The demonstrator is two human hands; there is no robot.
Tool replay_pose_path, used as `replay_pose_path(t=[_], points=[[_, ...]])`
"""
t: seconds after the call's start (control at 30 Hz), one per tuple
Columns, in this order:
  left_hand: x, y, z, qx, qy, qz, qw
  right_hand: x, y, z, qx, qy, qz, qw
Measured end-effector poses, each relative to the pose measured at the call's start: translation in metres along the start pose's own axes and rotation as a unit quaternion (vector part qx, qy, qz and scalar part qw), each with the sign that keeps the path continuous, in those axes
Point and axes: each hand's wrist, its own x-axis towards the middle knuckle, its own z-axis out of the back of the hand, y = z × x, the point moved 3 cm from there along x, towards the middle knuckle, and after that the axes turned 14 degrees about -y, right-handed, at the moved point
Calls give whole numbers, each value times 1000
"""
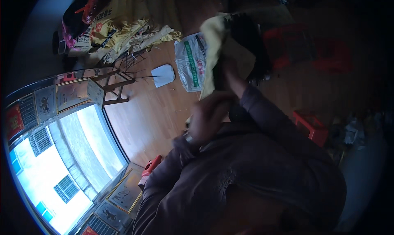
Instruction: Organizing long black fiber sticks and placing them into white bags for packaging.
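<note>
Head view; two hands (pixel 208 116) (pixel 235 79), one yellow-black bundle (pixel 213 35)

A dark, purplish-brown top (pixel 266 165) is filling the lower middle of the frame!
Long sleeves are matching it in colour: the left sleeve (pixel 166 167) is bunching into soft folds left of centre, while the right sleeve (pixel 273 111) is showing smoother, its edge ending just short of the right hand (pixel 234 79). Both hands are showing bare, the left hand (pixel 209 118) blurring near the centre. Something pale (pixel 188 136) is catching light at that wrist, too smeared to name. Lower down, a ragged-looking, pale-flecked patch (pixel 227 178) is breaking up the dark cloth.
</note>
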Motion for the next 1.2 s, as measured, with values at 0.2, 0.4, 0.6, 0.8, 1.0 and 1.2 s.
replay_pose_path(t=[0.2, 0.4, 0.6, 0.8, 1.0, 1.2], points=[[-42, 176, 51, 304, -322, 102, 891, -140, 13, -92, -111, 64, -163, 978], [-58, 318, 93, 641, -198, 124, 731, -223, -2, -104, -370, 158, -333, 853], [-56, 410, 120, -253, -375, 163, 877, -319, 32, -134, -427, 289, -343, 785], [-163, 412, 84, -444, -98, 385, 803, -251, 69, -127, -572, 412, -50, 707], [-122, 226, 35, -685, -161, 290, 649, -72, 48, -31, -708, 93, 293, 636], [-110, 271, 44, -311, -478, 356, 740, -153, -44, -70, -617, -68, 210, 756]])
